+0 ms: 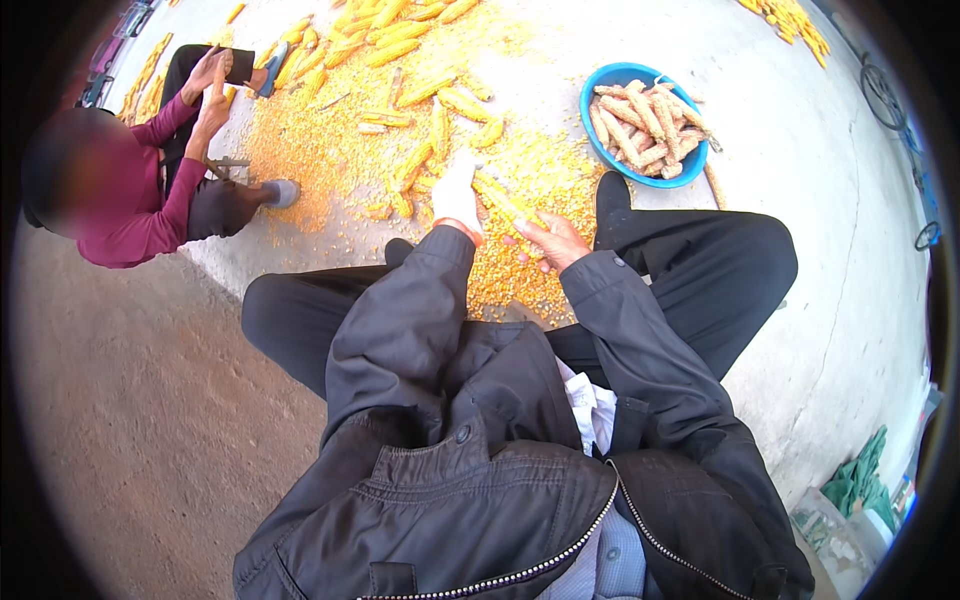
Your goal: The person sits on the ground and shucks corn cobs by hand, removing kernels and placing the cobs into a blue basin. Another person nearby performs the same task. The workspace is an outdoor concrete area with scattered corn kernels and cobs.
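Between my knees, my right hand (553,240) grips the lower end of a yellow corn cob (499,196) that slants up to the left. My left hand (456,196), washed out by glare, is at the cob's upper end; its fingers are too bright to make out. Loose corn kernels (510,281) lie in a heap under both hands. Several yellow corn ears (440,129) rest on the kernels just beyond my left hand.
A blue plastic basin (586,124) of stripped cobs (649,124) stands beyond my right foot. At the left sits a person (157,172) in a maroon top, holding a cob. A bicycle wheel (881,94) is far right; a green cloth (862,480) lies lower right.
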`<state>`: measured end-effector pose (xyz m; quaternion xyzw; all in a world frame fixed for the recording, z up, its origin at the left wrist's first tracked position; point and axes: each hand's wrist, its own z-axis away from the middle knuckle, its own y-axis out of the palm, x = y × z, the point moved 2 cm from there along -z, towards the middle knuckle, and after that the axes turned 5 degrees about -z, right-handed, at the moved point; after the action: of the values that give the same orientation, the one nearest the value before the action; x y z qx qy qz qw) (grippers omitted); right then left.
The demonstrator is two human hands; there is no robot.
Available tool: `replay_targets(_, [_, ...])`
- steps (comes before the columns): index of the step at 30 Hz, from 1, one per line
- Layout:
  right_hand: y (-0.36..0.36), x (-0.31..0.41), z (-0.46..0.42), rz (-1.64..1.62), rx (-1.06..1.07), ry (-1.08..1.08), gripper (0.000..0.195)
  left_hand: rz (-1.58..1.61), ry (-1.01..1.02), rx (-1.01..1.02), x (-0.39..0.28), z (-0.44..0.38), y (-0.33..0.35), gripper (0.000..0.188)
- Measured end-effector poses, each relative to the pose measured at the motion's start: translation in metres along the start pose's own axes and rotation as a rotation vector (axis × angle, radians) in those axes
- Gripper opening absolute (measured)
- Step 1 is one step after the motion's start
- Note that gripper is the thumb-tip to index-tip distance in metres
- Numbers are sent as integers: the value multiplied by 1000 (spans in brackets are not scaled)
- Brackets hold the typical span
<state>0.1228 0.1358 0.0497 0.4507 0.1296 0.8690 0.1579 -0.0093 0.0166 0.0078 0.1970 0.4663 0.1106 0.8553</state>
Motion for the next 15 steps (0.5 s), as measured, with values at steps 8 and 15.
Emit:
replay_targets(8, [-4,-16,-8,319,-282,-137,52,81,-49,257,-11,21,28,37])
replay_targets(15, [0,-27,-15,515,-274,-261,48,-241,134,-30,0,23,21,28])
